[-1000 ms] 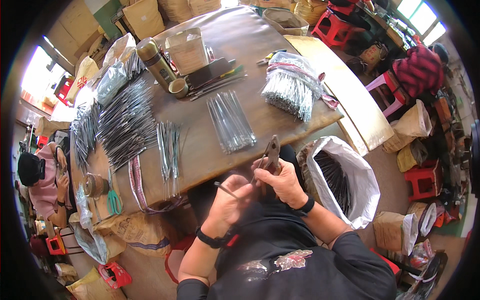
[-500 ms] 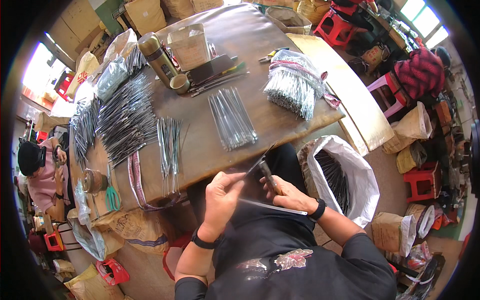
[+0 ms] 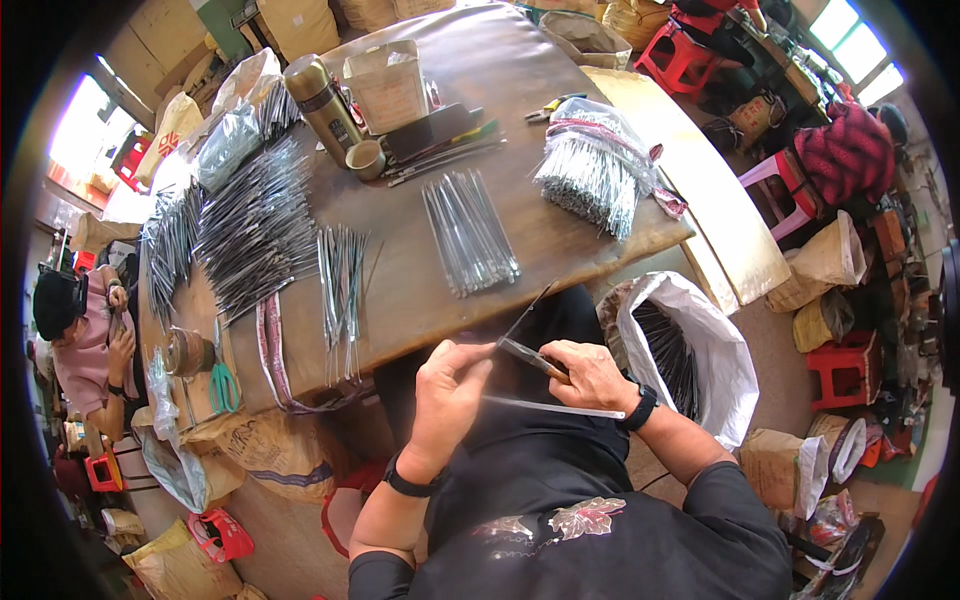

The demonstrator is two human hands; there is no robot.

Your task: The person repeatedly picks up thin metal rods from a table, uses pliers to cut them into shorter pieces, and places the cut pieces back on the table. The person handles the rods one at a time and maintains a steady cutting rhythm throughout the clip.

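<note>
My left hand [image 3: 448,395] is closed, thumb against fingers, on a thin dark metal rod [image 3: 520,318] that slants up and away toward the table edge. My right hand [image 3: 588,378] is wrapped round a short wooden-handled tool [image 3: 535,360] with a dark flat metal end. That end points left and meets or overlaps the rod beside my left fingertips. Below both hands, a silver metal strip [image 3: 550,406] stretches from under my left hand to my right wrist. Whether it joins the dark rod is hidden by my fingers.
On the brown table [image 3: 400,300] are a bundle of metal rods [image 3: 470,235], larger piles [image 3: 255,230] at left and a plastic-wrapped bundle [image 3: 590,180]. A thermos [image 3: 322,105] stands near a small cup [image 3: 366,160]. A white sack [image 3: 710,360] of dark rods is at right. A co-worker [image 3: 95,350] sits left.
My right hand has shifted slightly right and up and turned the tool, so its metal end now points left at the rod by my left fingers. My left hand has moved only slightly.
</note>
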